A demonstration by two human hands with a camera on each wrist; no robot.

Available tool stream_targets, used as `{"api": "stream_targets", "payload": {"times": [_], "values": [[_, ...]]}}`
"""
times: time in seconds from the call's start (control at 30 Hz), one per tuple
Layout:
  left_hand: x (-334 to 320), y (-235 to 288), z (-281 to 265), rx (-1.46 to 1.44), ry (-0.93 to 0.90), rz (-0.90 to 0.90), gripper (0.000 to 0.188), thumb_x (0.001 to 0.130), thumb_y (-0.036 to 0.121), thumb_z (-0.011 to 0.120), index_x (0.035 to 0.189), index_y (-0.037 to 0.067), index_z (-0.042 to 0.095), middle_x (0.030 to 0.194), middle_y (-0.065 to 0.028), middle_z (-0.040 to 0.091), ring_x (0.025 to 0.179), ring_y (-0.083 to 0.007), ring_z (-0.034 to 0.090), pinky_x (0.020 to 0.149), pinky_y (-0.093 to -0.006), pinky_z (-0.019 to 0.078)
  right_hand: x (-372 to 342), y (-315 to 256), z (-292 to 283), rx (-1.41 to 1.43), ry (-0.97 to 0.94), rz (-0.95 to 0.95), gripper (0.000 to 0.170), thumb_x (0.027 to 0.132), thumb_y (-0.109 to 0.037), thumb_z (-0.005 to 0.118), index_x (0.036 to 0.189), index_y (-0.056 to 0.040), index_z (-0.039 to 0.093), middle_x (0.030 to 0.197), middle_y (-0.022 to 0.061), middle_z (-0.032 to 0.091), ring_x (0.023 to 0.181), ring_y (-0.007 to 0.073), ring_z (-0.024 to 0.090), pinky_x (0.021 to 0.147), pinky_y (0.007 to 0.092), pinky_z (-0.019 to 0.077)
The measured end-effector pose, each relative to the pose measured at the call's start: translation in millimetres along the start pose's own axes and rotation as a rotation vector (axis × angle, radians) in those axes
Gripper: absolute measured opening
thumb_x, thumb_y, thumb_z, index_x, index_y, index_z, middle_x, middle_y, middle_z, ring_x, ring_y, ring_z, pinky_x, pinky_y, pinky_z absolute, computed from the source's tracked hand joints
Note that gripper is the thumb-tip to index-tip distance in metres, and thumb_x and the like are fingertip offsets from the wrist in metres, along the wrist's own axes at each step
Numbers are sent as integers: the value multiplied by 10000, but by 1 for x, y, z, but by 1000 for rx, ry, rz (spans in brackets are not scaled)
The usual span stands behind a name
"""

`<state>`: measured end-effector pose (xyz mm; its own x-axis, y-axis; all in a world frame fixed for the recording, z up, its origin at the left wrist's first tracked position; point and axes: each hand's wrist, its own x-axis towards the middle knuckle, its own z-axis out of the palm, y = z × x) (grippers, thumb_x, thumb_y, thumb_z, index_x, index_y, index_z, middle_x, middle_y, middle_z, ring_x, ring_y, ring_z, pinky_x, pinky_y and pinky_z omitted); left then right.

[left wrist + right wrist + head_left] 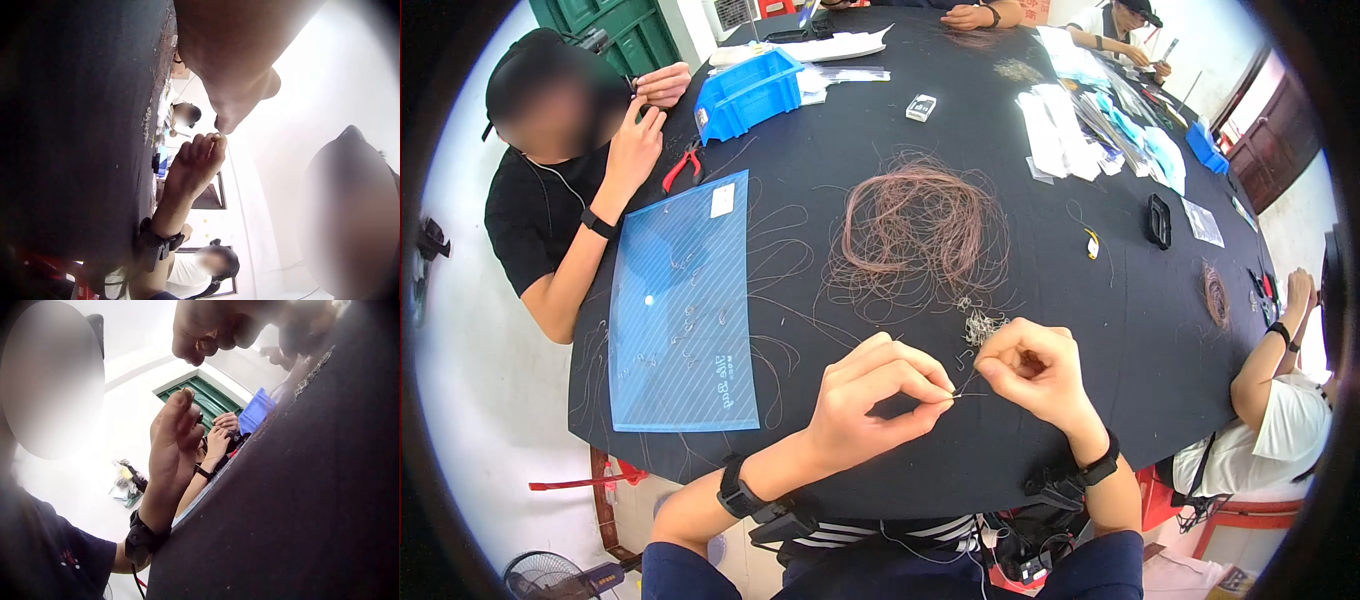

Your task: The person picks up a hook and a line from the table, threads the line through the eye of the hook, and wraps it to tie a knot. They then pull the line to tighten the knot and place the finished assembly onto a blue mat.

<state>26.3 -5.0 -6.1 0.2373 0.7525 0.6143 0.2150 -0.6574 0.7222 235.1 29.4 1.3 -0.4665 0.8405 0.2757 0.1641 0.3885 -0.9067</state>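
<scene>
Loose, tangled coil of thin reddish-brown line (858,208) lies on the black tabletop (870,490). Near side of coil: left hand (878,402) pinches a fine, thread-like strand (973,395) between thumb and forefinger; right hand (1040,372), fingers curled, pinches the strand just beside. Strand's join or knot too small to tell. Small silvery metal hooks (980,328) heaped at coil's near right edge. Translucent blue striped plastic file bag (640,330) left of coil.

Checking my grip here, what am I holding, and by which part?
Your left hand pinches a thin strand, seemingly near one end; whether your right hand holds anything can't be told.
</scene>
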Motion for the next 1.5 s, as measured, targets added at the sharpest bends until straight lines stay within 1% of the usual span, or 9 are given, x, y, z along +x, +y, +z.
{"api": "stream_targets", "payload": {"times": [0.23, 0.47, 0.67, 0.87, 1.0, 1.13, 1.23, 1.33, 1.5], "values": [[-2, 2, -1, -53, 40, -72, 186, 643, -25, 735, 743, 88, 626, 818, -10, 659, 653, -124, 542, 581, -248, 373, 2, -4, 8, -25, -175, 59, 59, 787, -61, 686, 807, -47, 632, 542, -34, 495, 457, 28, 368, 426, 218, 274], [-4, -5, -4, 71, 77, -23, 183, 662, -50, 729, 781, 67, 655, 847, -44, 661, 719, -115, 518, 596, -233, 394, -1, -12, 7, -27, -301, 12, 65, 762, -68, 700, 815, -49, 669, 618, 6, 574, 475, 58, 436, 424, 239, 322], [0, -5, -2, 191, 70, 57, 195, 629, -22, 745, 759, 86, 649, 822, -11, 658, 651, -124, 518, 555, -242, 371, -1, -20, 2, -47, -310, -96, 74, 751, -49, 701, 820, -50, 675, 629, 27, 591, 473, 96, 495, 433, 249, 365], [1, -1, 0, 276, 8, 83, 196, 605, 9, 755, 724, 96, 627, 804, 32, 634, 627, -124, 502, 489, -235, 396, -1, -21, -2, -46, -237, -161, 74, 742, -28, 703, 807, -39, 670, 625, 33, 597, 468, 95, 498, 426, 247, 362], [-1, -3, 4, 273, -56, 116, 187, 609, 32, 760, 713, 103, 621, 791, 42, 622, 611, -123, 480, 467, -233, 389, 0, -20, -3, -94, -139, -165, 79, 741, -24, 704, 808, -47, 670, 607, 13, 574, 456, 74, 445, 420, 231, 320], [-1, -3, 5, 219, -122, 144, 176, 615, 52, 764, 698, 109, 619, 782, 52, 615, 603, -123, 464, 462, -236, 381, -1, -14, -1, -96, -48, -85, 74, 758, -16, 692, 819, -45, 662, 568, -7, 515, 462, 41, 393, 426, 214, 286], [-2, -1, 3, 106, -143, 114, 172, 620, 53, 788, 721, 125, 667, 800, 27, 668, 614, -91, 497, 528, -240, 326, 1, -10, 1, -100, -19, -63, 68, 760, -18, 693, 814, -43, 660, 562, -10, 508, 460, 40, 388, 426, 217, 282], [0, 0, 0, -20, -121, 92, 165, 636, 54, 789, 728, 125, 671, 796, 23, 675, 626, -89, 512, 554, -249, 308, 1, -6, 5, -54, -25, -36, 69, 762, -18, 693, 817, -44, 659, 557, -15, 502, 458, 40, 380, 425, 220, 273], [3, 3, -5, -53, -94, 73, 174, 629, 29, 777, 727, 107, 656, 810, 18, 660, 642, -103, 516, 558, -246, 334, 1, -8, 6, -56, -156, 25, 56, 773, -40, 690, 817, -47, 654, 550, -13, 492, 451, 44, 377, 423, 228, 271]]}}
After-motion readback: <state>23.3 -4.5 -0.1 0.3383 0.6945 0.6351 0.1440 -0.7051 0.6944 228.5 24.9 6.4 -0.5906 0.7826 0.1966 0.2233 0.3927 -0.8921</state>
